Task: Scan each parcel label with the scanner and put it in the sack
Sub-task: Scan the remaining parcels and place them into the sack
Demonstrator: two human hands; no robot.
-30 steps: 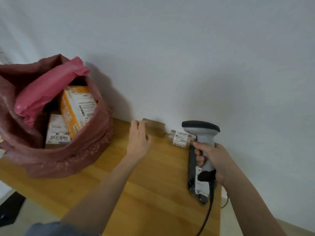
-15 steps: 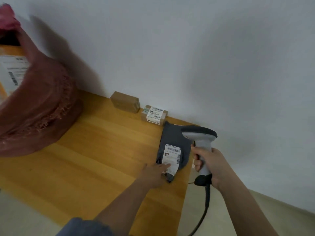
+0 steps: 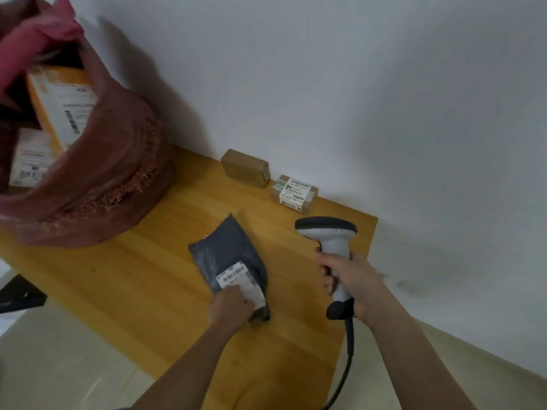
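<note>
A dark grey mailer parcel (image 3: 228,253) with a white barcode label lies on the wooden table (image 3: 148,279). My left hand (image 3: 229,304) grips its near end, fingers over the label's lower edge. My right hand (image 3: 350,281) holds the white and black corded scanner (image 3: 328,235) upright to the right of the mailer. At the back by the wall sit a plain brown box (image 3: 245,168) and a small brown box (image 3: 294,193) with a white label. The dark red sack (image 3: 103,179) stands at the left, with an orange box, a pink mailer and other labelled parcels inside.
The white wall (image 3: 355,99) runs right behind the table. The table's right edge lies just beyond the scanner, and its cable hangs down past the front edge. A dark object (image 3: 20,294) sits low at the left beside the table.
My left hand has taken hold of the grey mailer and dragged it left, away from the scanner, toward the table's middle. The scanner hand has stayed about where it was.
</note>
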